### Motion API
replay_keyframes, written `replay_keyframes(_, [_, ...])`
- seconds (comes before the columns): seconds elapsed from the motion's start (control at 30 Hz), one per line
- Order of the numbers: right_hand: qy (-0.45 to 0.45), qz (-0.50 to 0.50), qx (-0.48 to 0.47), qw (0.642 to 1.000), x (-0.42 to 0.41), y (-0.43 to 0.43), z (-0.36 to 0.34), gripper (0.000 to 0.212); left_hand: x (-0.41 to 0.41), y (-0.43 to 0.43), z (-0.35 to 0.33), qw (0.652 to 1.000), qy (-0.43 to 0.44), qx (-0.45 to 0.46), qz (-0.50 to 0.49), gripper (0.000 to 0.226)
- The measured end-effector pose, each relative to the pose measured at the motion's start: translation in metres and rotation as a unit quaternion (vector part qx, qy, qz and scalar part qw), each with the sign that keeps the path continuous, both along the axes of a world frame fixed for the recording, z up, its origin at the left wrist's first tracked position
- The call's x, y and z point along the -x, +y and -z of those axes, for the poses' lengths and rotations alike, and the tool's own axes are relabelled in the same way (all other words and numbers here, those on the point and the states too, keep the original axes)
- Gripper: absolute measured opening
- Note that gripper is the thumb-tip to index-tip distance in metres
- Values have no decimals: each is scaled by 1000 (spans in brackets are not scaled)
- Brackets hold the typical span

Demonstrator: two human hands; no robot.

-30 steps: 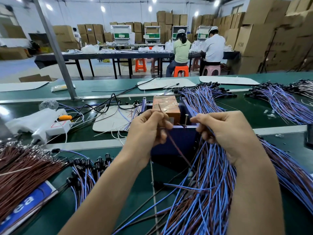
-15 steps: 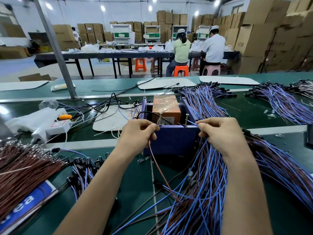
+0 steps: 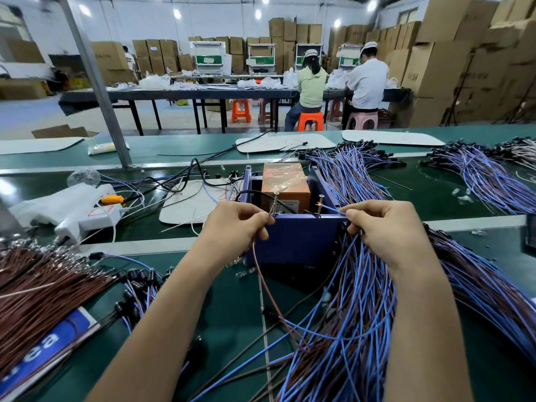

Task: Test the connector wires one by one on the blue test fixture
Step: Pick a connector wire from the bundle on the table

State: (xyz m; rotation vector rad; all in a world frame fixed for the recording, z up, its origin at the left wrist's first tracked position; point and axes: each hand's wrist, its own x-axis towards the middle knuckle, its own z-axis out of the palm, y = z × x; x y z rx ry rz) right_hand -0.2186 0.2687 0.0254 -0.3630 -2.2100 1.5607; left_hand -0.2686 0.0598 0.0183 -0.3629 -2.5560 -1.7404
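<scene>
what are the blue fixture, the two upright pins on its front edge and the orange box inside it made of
Blue fixture: painted sheet metal or rigid plastic, unclear which; thin flat walls, even satin colour. Upright pins: seemingly bare metal screws, silvery with flat heads. Orange box: likely cardboard under clear glossy tape, going by its wrinkled shine.

- Test fixture (image 3: pixel 293 239): deep blue.
- Box (image 3: pixel 285 184) inside it: orange-brown under glossy clear tape.
- Worktop (image 3: pixel 232 314): dark green with pale grey strips.
- Right wire bundle (image 3: pixel 362 329): light blue mixed with dark brown.
- Single wire (image 3: pixel 264 281): reddish brown.
- Wire end (image 3: pixel 333 209) by the right screw: light blue.
</scene>
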Motion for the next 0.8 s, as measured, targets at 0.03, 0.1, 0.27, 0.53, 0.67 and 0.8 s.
replay_keyframes(0.03, [-1,4,-2,1000,1,0,1,22,0,0,-1,1000,4,10,3,22])
replay_keyframes(0.1, [0,10,0,1000,2,0,2,21,1,1,-3,999,14,35,10,25])
replay_keyframes(0.27, [8,20,-4,1000,3,-1,3,17,1,0,-3,999,18,46,16,23])
replay_keyframes(0.53, [14,14,6,1000,-2,-1,-2,11,-2,-4,-7,1000,-9,5,11,18])
replay_keyframes(0.67, [52,-66,97,992,-19,-9,-26,11,-14,-7,-24,984,-52,-163,51,10])
replay_keyframes(0.8, [59,-184,106,975,-31,-29,-44,10,-32,4,-36,952,-93,-241,162,27])
